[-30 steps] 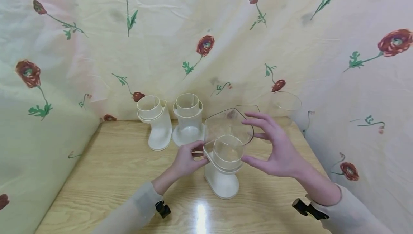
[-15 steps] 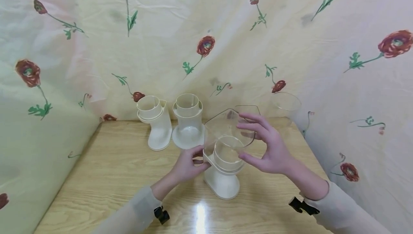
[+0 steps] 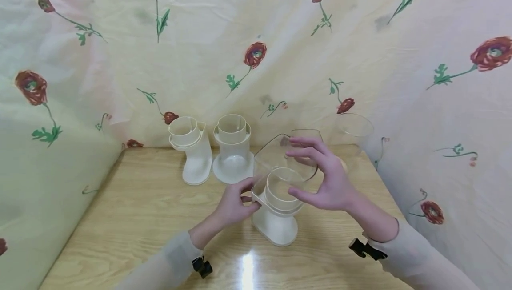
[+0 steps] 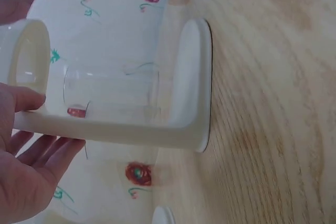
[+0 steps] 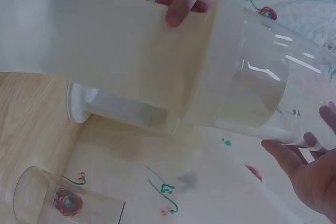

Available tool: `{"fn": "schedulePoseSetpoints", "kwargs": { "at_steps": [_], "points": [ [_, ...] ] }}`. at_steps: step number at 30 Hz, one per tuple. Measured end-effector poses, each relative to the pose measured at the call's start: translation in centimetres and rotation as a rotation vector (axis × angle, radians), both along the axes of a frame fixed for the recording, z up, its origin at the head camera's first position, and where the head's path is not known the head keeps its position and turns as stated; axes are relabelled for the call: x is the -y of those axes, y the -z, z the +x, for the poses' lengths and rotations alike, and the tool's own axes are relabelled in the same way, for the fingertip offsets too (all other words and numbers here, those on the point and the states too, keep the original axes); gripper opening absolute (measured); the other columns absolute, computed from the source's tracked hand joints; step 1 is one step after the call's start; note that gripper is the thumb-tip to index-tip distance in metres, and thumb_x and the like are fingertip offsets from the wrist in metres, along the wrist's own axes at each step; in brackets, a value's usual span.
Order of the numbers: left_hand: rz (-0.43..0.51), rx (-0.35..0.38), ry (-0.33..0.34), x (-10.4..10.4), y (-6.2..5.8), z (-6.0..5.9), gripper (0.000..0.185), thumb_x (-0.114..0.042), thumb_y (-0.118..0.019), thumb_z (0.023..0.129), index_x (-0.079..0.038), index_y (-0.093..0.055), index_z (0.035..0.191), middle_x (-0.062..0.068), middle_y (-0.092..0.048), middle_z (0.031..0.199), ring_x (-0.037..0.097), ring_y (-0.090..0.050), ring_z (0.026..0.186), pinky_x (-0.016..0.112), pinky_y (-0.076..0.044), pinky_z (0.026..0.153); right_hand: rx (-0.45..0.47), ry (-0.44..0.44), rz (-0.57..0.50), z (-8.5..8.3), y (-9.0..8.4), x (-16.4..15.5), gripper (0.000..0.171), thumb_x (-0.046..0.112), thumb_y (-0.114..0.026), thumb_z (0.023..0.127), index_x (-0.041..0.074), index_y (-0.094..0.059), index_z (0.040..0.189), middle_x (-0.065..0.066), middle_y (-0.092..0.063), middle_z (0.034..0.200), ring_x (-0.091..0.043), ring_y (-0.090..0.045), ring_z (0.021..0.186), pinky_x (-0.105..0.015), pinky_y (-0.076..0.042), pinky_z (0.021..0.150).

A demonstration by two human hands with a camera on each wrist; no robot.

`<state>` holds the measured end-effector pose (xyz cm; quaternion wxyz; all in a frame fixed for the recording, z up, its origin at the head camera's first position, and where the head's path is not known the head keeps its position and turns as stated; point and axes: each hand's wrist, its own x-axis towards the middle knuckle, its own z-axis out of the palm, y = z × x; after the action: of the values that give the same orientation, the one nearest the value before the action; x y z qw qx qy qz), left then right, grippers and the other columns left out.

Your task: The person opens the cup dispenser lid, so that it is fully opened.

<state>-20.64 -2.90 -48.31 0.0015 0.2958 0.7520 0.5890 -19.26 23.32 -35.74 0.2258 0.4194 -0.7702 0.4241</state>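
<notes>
A white plastic stand [image 3: 278, 228] with a rounded foot and a ring-shaped collar stands on the wooden table. My left hand [image 3: 234, 203] grips its flat upright; thumb and fingers lie on opposite sides in the left wrist view. Over the collar sits a clear container [image 5: 294, 77] with an angular, open rim, fitted around the inner ring [image 5: 257, 87]. My right hand [image 3: 334, 183] curves round this container from the right, fingers near the rim and thumb lower down. In the right wrist view its fingertips [image 5: 275, 148] are at the clear wall.
Two more white stands with collars, a left one [image 3: 198, 165] and a middle one [image 3: 233, 165], stand at the back of the table [image 3: 152, 219]. Further clear containers stand at the back right, one with a round rim [image 3: 373, 128]. A flowered cloth [image 3: 224, 23] encloses the table.
My right hand has moved left around the clear container, its fingers now further across the rim. My left hand keeps its grip on the stand.
</notes>
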Motion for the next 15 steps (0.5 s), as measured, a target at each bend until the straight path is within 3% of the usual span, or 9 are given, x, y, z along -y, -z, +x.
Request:
{"fn": "schedulePoseSetpoints", "kwargs": {
  "at_steps": [4,6,8,12,15],
  "points": [
    [-0.034,-0.018,0.036,0.4,-0.4,-0.5,0.060,-0.003,-0.084,0.084,-0.003,-0.061,0.139,0.017,-0.072,0.133,0.036,-0.069,0.126,0.034,-0.065,0.097,-0.062,-0.004,-0.014,-0.4,-0.3,0.2,0.066,0.038,-0.092,0.079,0.005,-0.069,0.132,-0.019,-0.060,0.146,-0.027,-0.057,0.140,-0.023,-0.050,0.117],
    [-0.050,-0.037,0.091,0.7,-0.7,-1.3,0.069,-0.005,-0.087,0.082,-0.005,-0.056,0.144,0.016,-0.068,0.138,0.035,-0.065,0.132,0.037,-0.061,0.106,-0.089,0.027,-0.002,-0.3,-0.6,0.5,0.073,0.054,-0.087,0.081,0.006,-0.069,0.133,-0.019,-0.060,0.145,-0.030,-0.057,0.138,-0.022,-0.046,0.118],
    [-0.042,-0.056,0.165,0.8,-0.9,-2.2,0.078,-0.004,-0.088,0.081,-0.006,-0.051,0.149,0.016,-0.064,0.145,0.036,-0.062,0.137,0.040,-0.057,0.112,-0.097,0.062,0.019,-0.1,-0.9,0.9,0.075,0.060,-0.085,0.082,0.008,-0.070,0.134,-0.019,-0.061,0.144,-0.031,-0.057,0.137,-0.022,-0.045,0.118],
    [0.018,-0.044,0.294,0.8,-1.1,-3.5,0.076,0.003,-0.086,0.082,0.000,-0.049,0.148,0.023,-0.061,0.147,0.036,-0.062,0.137,0.042,-0.056,0.114,-0.052,0.085,0.067,0.2,-1.2,1.2,0.066,0.038,-0.093,0.078,0.012,-0.070,0.134,-0.017,-0.061,0.143,-0.031,-0.057,0.136,-0.019,-0.050,0.114],
    [0.041,-0.020,0.300,0.8,-1.0,-3.5,0.073,0.005,-0.086,0.081,0.002,-0.052,0.145,0.024,-0.064,0.141,0.032,-0.066,0.131,0.041,-0.060,0.109,-0.031,0.050,0.067,-0.2,-1.1,1.1,0.065,0.024,-0.094,0.074,0.010,-0.070,0.133,-0.017,-0.060,0.142,-0.032,-0.058,0.136,-0.020,-0.053,0.112]
  ]
}}
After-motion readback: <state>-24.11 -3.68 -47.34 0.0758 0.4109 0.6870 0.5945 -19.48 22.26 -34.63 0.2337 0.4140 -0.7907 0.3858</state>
